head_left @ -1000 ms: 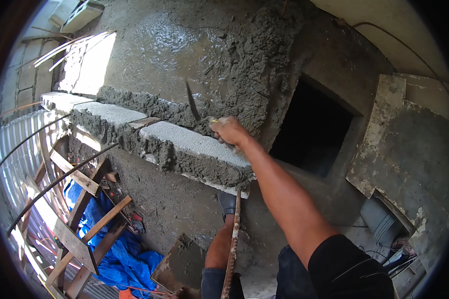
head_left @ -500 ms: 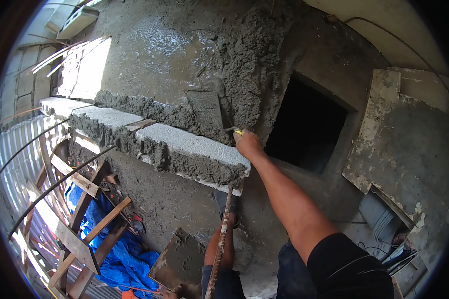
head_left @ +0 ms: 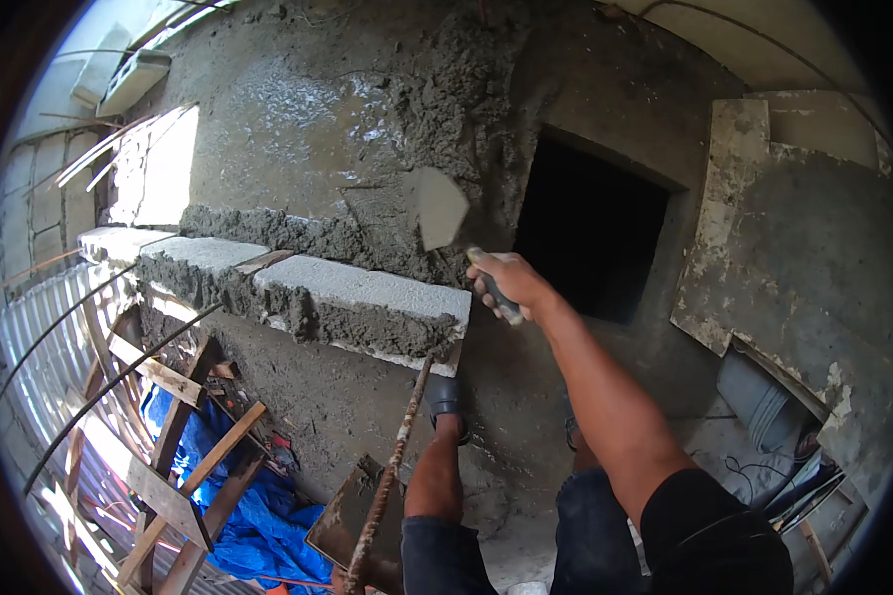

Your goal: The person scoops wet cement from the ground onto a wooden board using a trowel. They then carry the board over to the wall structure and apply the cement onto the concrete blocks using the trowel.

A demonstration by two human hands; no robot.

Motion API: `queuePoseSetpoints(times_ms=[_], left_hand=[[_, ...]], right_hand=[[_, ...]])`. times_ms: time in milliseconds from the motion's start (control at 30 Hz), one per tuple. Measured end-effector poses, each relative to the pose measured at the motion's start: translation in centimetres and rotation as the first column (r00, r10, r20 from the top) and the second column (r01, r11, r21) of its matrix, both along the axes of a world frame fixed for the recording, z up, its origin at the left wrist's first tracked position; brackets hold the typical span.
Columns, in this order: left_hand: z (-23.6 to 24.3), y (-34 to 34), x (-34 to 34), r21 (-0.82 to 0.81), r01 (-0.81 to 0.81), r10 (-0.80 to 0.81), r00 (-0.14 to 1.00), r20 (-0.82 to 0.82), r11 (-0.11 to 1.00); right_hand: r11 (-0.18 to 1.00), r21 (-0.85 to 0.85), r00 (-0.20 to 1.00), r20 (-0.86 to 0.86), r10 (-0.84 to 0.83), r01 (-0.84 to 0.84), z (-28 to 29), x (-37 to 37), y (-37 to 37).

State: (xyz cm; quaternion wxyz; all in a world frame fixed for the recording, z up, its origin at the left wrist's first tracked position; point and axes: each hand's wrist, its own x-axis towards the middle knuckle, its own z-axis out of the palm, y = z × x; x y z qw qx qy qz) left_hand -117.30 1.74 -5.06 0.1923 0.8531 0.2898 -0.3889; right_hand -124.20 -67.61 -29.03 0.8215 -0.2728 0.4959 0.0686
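Trowel [head_left: 441,208]: blade is sitting over wet mortar [head_left: 445,114], beyond the block row's right end; can't tell if it's touching.
Right hand [head_left: 511,282]: your fingers are wrapping the trowel handle.
Left fingers: can't tell what they're doing; your left hand isn't showing clearly.
Block row [head_left: 362,285]: mortar is clinging along its near face.
Opening [head_left: 590,228]: dark square is lying right of your trowel.
Rusty rod [head_left: 391,458]: it's slanting down from the row's near end.

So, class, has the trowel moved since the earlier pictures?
Yes: the trowel has moved right, closer to the dark hole.
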Motion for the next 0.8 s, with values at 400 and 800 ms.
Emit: queuePoseSetpoints(times_ms=[400,800], left_hand=[[-1.2,-7.3,-4.3,-0.120,0.017,-0.029,0.994,-0.101,0.993],[15.8,-9.7,-6.0,-0.068,0.269,-0.248,0.943,0.222,0.961]], right_hand=[[0.893,-0.151,0.872,-0.334,0.358,-0.424,2.7,-14.3,-2.7],[0.906,-0.136,0.883,-0.324,0.341,-0.400,21.4,-26.0,6.7]])
